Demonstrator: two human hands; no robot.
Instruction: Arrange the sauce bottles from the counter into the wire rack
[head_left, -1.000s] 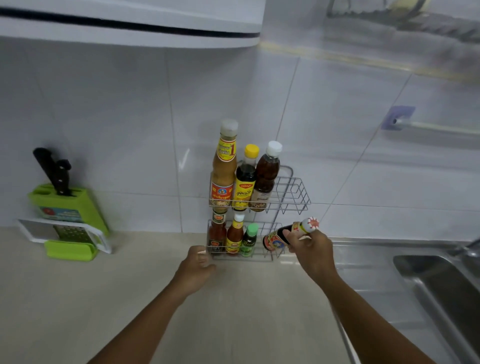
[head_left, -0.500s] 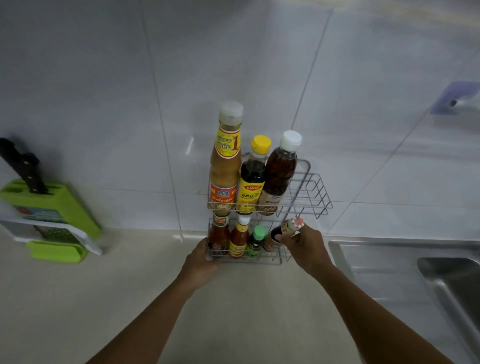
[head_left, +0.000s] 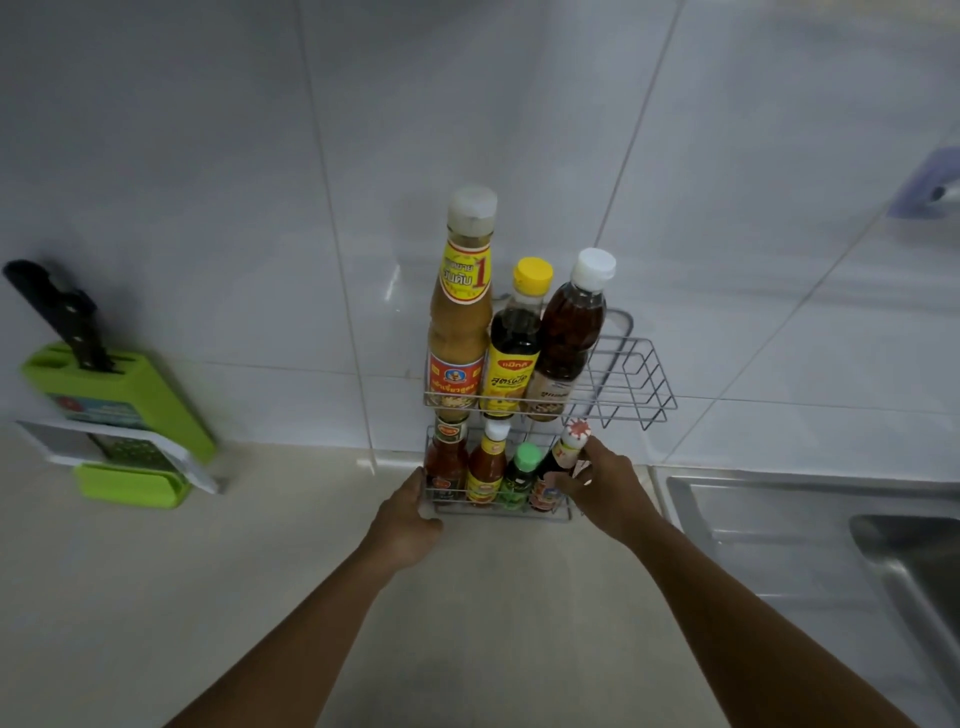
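A two-tier wire rack (head_left: 631, 387) stands on the counter against the tiled wall. Its upper tier holds three tall bottles: a tan sauce bottle (head_left: 460, 312), a dark bottle with a yellow cap (head_left: 514, 343) and a brown bottle with a white cap (head_left: 569, 338). The lower tier holds a red sauce bottle (head_left: 447, 460), an orange chilli bottle (head_left: 487, 467) and a small green bottle (head_left: 517, 475). My right hand (head_left: 605, 483) grips a small dark bottle with a red-and-white cap (head_left: 563, 457), tilted, at the lower tier's right end. My left hand (head_left: 410, 519) holds the rack's lower left corner.
A green knife block with a black-handled knife (head_left: 111, 384) and a grater stand at the left by the wall. A steel sink (head_left: 831, 525) lies to the right. A wall hook with a rail (head_left: 924, 184) is at the upper right. Beige counter (head_left: 156, 597) spreads in front.
My right hand has brought the small dark bottle from beside the rack into the lower tier's right end, more upright. My left hand moved onto the rack's corner. The view came closer.
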